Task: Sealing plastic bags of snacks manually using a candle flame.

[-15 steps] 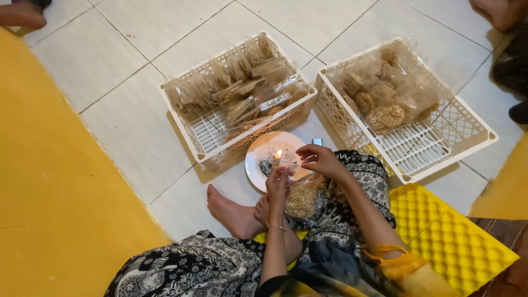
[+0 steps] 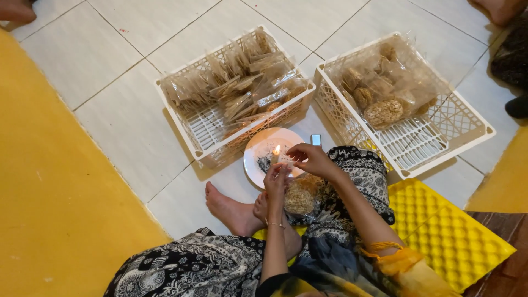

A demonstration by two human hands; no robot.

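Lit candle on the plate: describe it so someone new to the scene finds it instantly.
Start at the two white plastic crates: the left crate and the right crate. In front of the gap between them a round white plate lies on the tiled floor. The candle stands on it just ahead of the left hand and right hand; it is the only thing with a flame.

snack bag (image 2: 300,197) | clear plastic, round brown crackers inside | upright over lap (top edge near flame)
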